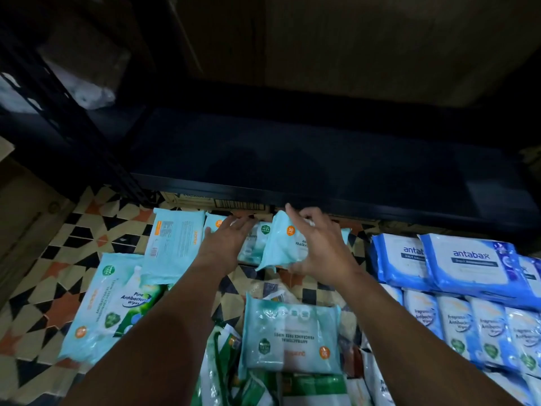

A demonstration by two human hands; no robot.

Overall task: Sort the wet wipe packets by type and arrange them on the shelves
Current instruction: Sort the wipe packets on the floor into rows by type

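My right hand (319,244) grips a light teal wipe packet (282,244) with an orange "50" dot, held tilted above the floor just below the black shelf (292,159). To its left, my left hand (225,241) has its fingers stretched out, reaching over another teal packet (251,244) lying on the floor. More teal packets lie around: one face down (172,244), a large pine antibacterial one (111,306), and one (292,335) near me on a heap.
Blue antabax packets (468,262) and a row of blue fragrance packets (480,323) are stacked at the right. A cardboard box (216,202) sits under the shelf edge. A black shelf post (58,106) rises at the left. Patterned tiled floor (58,273) shows at the left.
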